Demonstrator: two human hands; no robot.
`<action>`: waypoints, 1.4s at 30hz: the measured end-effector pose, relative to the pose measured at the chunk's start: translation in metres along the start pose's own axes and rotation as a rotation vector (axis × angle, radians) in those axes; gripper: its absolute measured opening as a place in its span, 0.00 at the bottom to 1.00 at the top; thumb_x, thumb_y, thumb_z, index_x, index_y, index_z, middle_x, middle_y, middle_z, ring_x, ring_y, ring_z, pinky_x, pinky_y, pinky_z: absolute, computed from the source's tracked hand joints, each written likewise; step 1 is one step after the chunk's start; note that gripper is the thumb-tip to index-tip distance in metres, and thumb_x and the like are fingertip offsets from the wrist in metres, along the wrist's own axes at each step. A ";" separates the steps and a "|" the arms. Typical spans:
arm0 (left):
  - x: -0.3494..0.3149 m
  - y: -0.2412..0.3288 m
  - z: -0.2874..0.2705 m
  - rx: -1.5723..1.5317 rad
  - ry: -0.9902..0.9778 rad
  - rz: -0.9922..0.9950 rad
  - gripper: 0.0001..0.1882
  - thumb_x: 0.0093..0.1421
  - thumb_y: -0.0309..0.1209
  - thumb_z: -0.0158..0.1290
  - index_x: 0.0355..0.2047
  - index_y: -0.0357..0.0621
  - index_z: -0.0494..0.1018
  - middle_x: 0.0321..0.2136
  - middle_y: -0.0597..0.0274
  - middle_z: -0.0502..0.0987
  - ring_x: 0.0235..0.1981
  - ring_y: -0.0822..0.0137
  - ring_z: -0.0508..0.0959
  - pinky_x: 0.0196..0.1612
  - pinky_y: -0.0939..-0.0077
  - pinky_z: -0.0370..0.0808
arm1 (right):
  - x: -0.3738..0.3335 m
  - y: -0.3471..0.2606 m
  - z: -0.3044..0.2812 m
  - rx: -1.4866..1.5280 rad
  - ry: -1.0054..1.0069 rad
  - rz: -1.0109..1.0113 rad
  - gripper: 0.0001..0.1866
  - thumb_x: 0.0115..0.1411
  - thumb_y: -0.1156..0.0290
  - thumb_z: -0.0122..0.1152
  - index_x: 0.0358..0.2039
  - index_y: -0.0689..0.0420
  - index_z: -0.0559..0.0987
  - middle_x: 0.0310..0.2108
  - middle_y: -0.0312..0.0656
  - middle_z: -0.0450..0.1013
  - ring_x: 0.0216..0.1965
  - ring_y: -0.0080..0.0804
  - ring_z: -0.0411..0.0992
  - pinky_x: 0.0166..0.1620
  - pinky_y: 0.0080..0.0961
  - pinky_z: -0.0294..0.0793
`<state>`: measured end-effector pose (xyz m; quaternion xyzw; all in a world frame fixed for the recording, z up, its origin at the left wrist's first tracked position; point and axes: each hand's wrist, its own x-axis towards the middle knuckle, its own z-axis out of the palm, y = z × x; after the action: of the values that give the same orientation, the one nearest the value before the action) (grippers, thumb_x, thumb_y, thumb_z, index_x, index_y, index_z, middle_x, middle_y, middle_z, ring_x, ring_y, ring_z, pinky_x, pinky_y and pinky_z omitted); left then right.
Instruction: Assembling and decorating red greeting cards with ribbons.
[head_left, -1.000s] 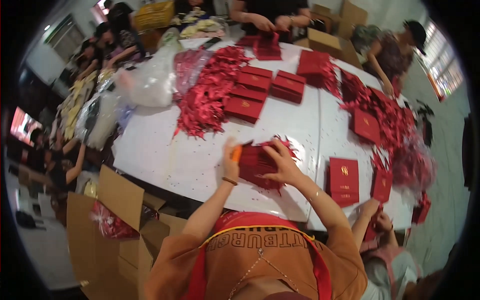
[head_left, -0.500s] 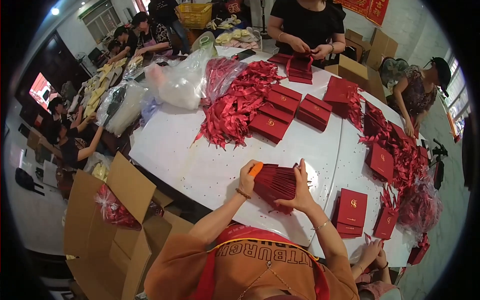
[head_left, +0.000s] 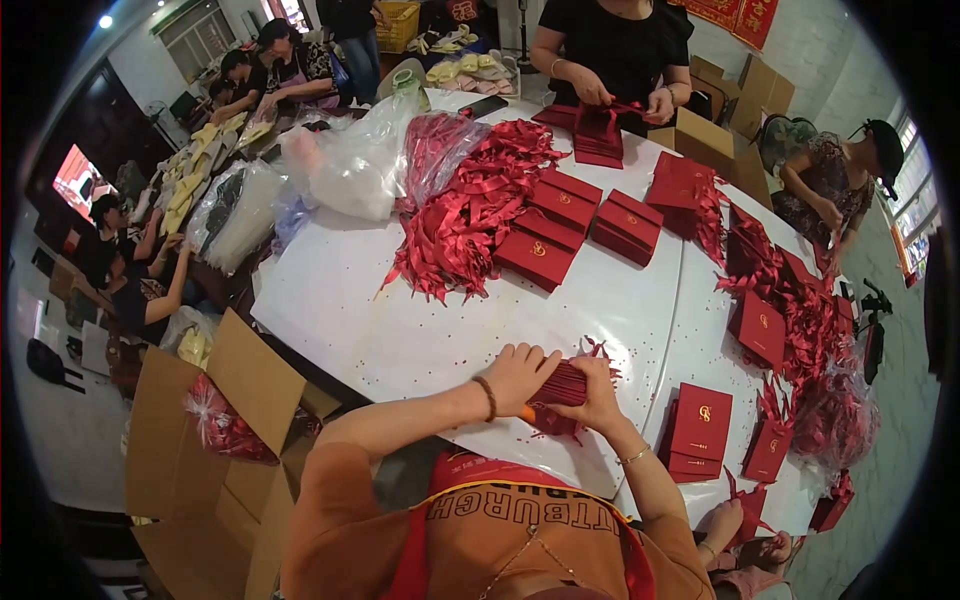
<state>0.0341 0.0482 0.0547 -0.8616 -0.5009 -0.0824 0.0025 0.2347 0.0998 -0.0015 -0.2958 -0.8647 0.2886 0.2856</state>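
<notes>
My left hand point(head_left: 520, 380) and my right hand point(head_left: 597, 394) grip a stack of flat, dark red paper bags point(head_left: 566, 380) from both sides, low over the near edge of the white table point(head_left: 370, 330). The left fingers lie across the top of the stack. An orange cover point(head_left: 527, 412) shows at the left thumb. Right fingers and thumb wrap the other end, where short red ribbon ends stick out. The palms hide much of the stack. To the right lies a pile of red bags point(head_left: 698, 430) with gold printing.
A heap of red ribbons point(head_left: 450, 235) and several stacks of red bags point(head_left: 541, 250) fill the table's far side. Clear plastic bags point(head_left: 355, 165) lie beyond. An open cardboard box point(head_left: 215, 450) stands at left. Another person's hand point(head_left: 725, 525) works at lower right; co-workers stand around.
My left hand has come over the top of the stack and its forearm has swung across. The fanned bags are now pressed closer together and sit slightly lower. The right hand stays at its end.
</notes>
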 end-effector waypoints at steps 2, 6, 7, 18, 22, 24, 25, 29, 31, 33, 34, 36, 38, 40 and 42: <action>0.002 0.002 0.007 -0.030 0.023 -0.014 0.27 0.43 0.36 0.55 0.43 0.39 0.63 0.31 0.57 0.67 0.33 0.60 0.68 0.36 0.68 0.63 | -0.005 0.000 0.006 0.180 0.062 0.128 0.45 0.28 0.62 0.75 0.48 0.58 0.62 0.42 0.46 0.63 0.46 0.43 0.60 0.50 0.35 0.59; 0.001 0.007 0.013 -0.084 0.116 -0.031 0.23 0.41 0.31 0.52 0.40 0.39 0.64 0.28 0.58 0.67 0.30 0.61 0.68 0.33 0.69 0.63 | -0.008 -0.004 0.001 0.129 0.073 0.138 0.51 0.30 0.56 0.75 0.52 0.60 0.57 0.46 0.47 0.63 0.47 0.41 0.62 0.51 0.35 0.57; 0.000 0.008 0.015 -0.093 0.109 -0.030 0.23 0.41 0.31 0.52 0.40 0.39 0.64 0.28 0.58 0.67 0.30 0.61 0.68 0.33 0.69 0.63 | -0.007 -0.007 -0.001 0.130 0.071 0.148 0.51 0.30 0.56 0.75 0.52 0.60 0.57 0.46 0.47 0.63 0.47 0.41 0.62 0.51 0.35 0.57; -0.004 -0.008 0.013 -0.061 0.027 -0.018 0.20 0.41 0.31 0.55 0.35 0.43 0.64 0.25 0.57 0.68 0.29 0.57 0.70 0.33 0.67 0.65 | -0.003 -0.002 0.027 0.033 0.108 0.190 0.30 0.33 0.58 0.70 0.37 0.58 0.71 0.31 0.45 0.68 0.37 0.41 0.66 0.45 0.36 0.56; 0.011 -0.007 0.013 -0.161 -0.052 -0.033 0.23 0.39 0.34 0.60 0.35 0.44 0.64 0.26 0.55 0.69 0.30 0.55 0.72 0.32 0.64 0.66 | -0.003 0.009 0.029 -0.015 -0.081 0.271 0.32 0.35 0.47 0.67 0.36 0.57 0.71 0.32 0.46 0.68 0.37 0.43 0.66 0.46 0.39 0.56; 0.014 -0.010 0.018 -0.237 -0.106 -0.045 0.25 0.37 0.36 0.62 0.34 0.44 0.64 0.26 0.55 0.70 0.29 0.54 0.72 0.30 0.62 0.67 | -0.008 0.012 0.034 -0.022 0.016 0.281 0.34 0.32 0.44 0.68 0.35 0.56 0.71 0.33 0.48 0.68 0.39 0.43 0.66 0.47 0.43 0.56; 0.011 -0.010 0.016 -0.293 -0.057 -0.024 0.25 0.37 0.36 0.63 0.33 0.44 0.63 0.26 0.55 0.70 0.28 0.54 0.72 0.29 0.62 0.67 | 0.004 -0.003 0.014 0.114 -0.120 0.312 0.35 0.31 0.54 0.73 0.38 0.58 0.70 0.35 0.47 0.68 0.39 0.45 0.65 0.44 0.38 0.62; 0.018 -0.012 0.010 -0.223 -0.091 0.023 0.25 0.35 0.35 0.64 0.32 0.44 0.63 0.25 0.56 0.69 0.28 0.55 0.72 0.30 0.63 0.68 | -0.009 0.009 0.004 -0.089 -0.204 0.243 0.55 0.29 0.56 0.73 0.58 0.52 0.53 0.52 0.46 0.59 0.53 0.47 0.58 0.53 0.48 0.55; 0.016 -0.010 0.012 -0.233 -0.087 0.002 0.25 0.35 0.32 0.64 0.32 0.44 0.63 0.25 0.57 0.68 0.28 0.56 0.72 0.30 0.64 0.68 | -0.011 0.008 0.008 -0.098 -0.262 0.311 0.55 0.30 0.57 0.73 0.58 0.51 0.51 0.52 0.46 0.60 0.52 0.47 0.59 0.51 0.47 0.58; 0.016 -0.010 0.013 -0.207 -0.088 -0.001 0.26 0.35 0.33 0.64 0.33 0.44 0.63 0.25 0.57 0.68 0.28 0.56 0.72 0.30 0.64 0.68 | -0.012 0.008 0.010 -0.117 -0.321 0.370 0.56 0.30 0.58 0.73 0.59 0.50 0.50 0.52 0.47 0.60 0.52 0.47 0.59 0.50 0.47 0.61; 0.015 -0.009 0.013 -0.181 -0.086 -0.007 0.26 0.35 0.34 0.64 0.33 0.44 0.63 0.25 0.57 0.68 0.28 0.56 0.71 0.29 0.65 0.68 | -0.014 0.008 0.014 -0.106 -0.291 0.378 0.53 0.32 0.60 0.72 0.58 0.50 0.51 0.48 0.48 0.63 0.49 0.48 0.63 0.46 0.44 0.64; 0.015 -0.006 0.012 -0.151 -0.086 -0.022 0.26 0.36 0.34 0.64 0.34 0.44 0.63 0.26 0.58 0.68 0.28 0.57 0.72 0.30 0.65 0.68 | -0.016 0.007 0.020 -0.096 -0.262 0.385 0.51 0.34 0.61 0.71 0.57 0.50 0.51 0.44 0.48 0.67 0.45 0.48 0.66 0.42 0.42 0.68; 0.013 -0.004 0.009 -0.124 -0.088 -0.035 0.26 0.36 0.35 0.64 0.34 0.44 0.63 0.27 0.58 0.68 0.28 0.57 0.72 0.30 0.65 0.68 | -0.020 0.006 0.027 -0.076 -0.221 0.467 0.42 0.41 0.59 0.65 0.55 0.52 0.54 0.33 0.49 0.72 0.35 0.47 0.72 0.34 0.39 0.72; 0.012 -0.003 0.006 -0.089 -0.033 0.001 0.26 0.37 0.36 0.63 0.35 0.45 0.64 0.28 0.59 0.69 0.29 0.58 0.72 0.31 0.66 0.67 | -0.018 0.008 0.028 -0.193 -0.276 0.476 0.36 0.43 0.57 0.62 0.51 0.53 0.59 0.28 0.49 0.72 0.31 0.47 0.72 0.32 0.38 0.72; 0.009 -0.005 0.009 -0.090 -0.026 0.032 0.26 0.37 0.37 0.63 0.35 0.45 0.64 0.28 0.59 0.69 0.29 0.58 0.72 0.31 0.66 0.67 | -0.016 0.008 0.028 -0.309 -0.329 0.482 0.30 0.46 0.55 0.59 0.47 0.54 0.63 0.24 0.48 0.73 0.27 0.46 0.73 0.30 0.38 0.72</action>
<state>0.0354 0.0592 0.0463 -0.8697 -0.4828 -0.0938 -0.0413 0.2300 0.0853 -0.0308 -0.4812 -0.8379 0.2570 0.0173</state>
